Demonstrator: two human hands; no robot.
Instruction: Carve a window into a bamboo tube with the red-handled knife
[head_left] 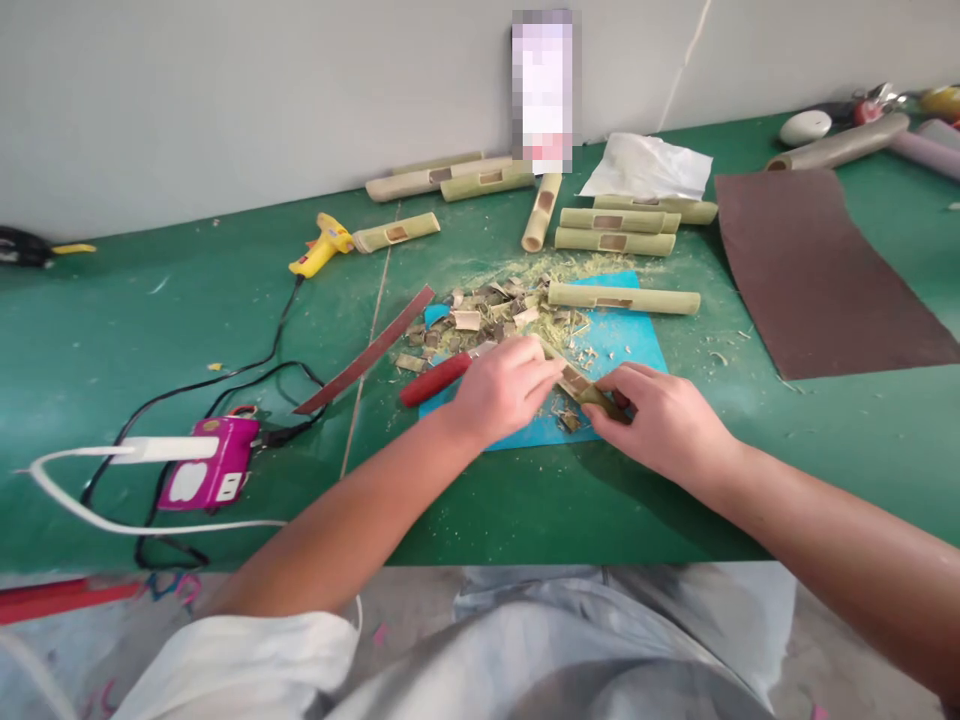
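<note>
A short bamboo tube (576,381) with a notch cut in its side slants between my hands above a blue sheet (637,345). My right hand (660,415) is closed round its near right end. At its far left end, the fingers of my left hand (506,385) are bent together and pressed to the tube. A red-handled tool (439,378) lies against my left hand, its other end partly hidden; I cannot make out its kind. Bamboo chips and shavings (487,310) lie piled just beyond. Another notched bamboo tube (660,300) rests across the sheet's far edge.
Several notched bamboo tubes (615,242) lie toward the wall. Brown sandpaper (825,280) is at right, and a narrow sandpaper strip (367,350) at left. A yellow glue gun (322,248) and a purple power adapter (214,465) trail cords. A phone (541,95) leans on the wall.
</note>
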